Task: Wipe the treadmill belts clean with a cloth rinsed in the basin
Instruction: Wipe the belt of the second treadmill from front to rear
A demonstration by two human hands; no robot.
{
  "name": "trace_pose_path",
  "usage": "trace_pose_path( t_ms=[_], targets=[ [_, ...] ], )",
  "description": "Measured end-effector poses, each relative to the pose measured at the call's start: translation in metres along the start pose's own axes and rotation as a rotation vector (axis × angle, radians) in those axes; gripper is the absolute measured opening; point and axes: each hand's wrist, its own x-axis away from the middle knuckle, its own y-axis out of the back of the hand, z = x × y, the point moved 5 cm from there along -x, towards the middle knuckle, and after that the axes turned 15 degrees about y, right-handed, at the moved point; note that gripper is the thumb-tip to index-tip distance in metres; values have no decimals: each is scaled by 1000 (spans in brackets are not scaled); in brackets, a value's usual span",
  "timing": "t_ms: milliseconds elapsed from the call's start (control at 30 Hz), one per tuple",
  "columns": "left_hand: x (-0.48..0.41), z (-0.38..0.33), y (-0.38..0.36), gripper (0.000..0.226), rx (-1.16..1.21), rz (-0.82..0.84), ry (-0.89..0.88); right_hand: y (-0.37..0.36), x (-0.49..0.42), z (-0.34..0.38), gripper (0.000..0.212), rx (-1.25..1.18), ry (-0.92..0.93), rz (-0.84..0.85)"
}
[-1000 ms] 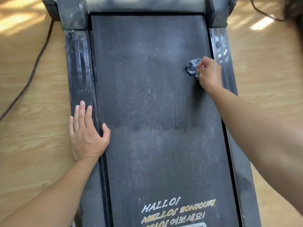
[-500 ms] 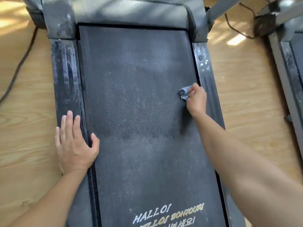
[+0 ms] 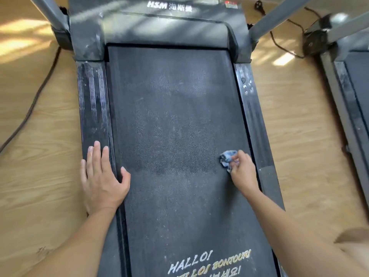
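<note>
My right hand (image 3: 242,170) is curled round a small crumpled blue-grey cloth (image 3: 226,158), fingers pinching it and pressing it down on the dusty black treadmill belt (image 3: 171,126), close to the belt's right edge and just beside the right side rail (image 3: 253,116). The cloth bunches out to the left of my knuckles. My left hand (image 3: 101,176) lies flat and spread, holding nothing, its fingers straight on the left side rail (image 3: 92,100) and the thumb reaching over onto the belt's left edge. Pale lettering (image 3: 189,262) reading HALLO runs across the near end of the belt. At the far end sits the grey motor cover (image 3: 159,27). A dark cable (image 3: 34,104) trails over the wooden floor (image 3: 40,196) on the left, and a second treadmill (image 3: 351,96) stands at the right edge
</note>
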Motion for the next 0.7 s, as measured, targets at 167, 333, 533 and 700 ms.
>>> trace_pose_path(
  t_ms=[167,333,533,700],
  targets=[
    [0,2,1,79,16,12,-2,-2,27,19,16,-143,-26,125],
    [1,5,-1,78,22,22,-9,1,28,30,9,-775,-301,-88],
    [1,7,-3,79,41,33,-8,-16,26,35,27,-189,-243,65],
    [2,7,-4,77,68,29,-11,4,32,88,16,-283,-113,89]
  ],
)
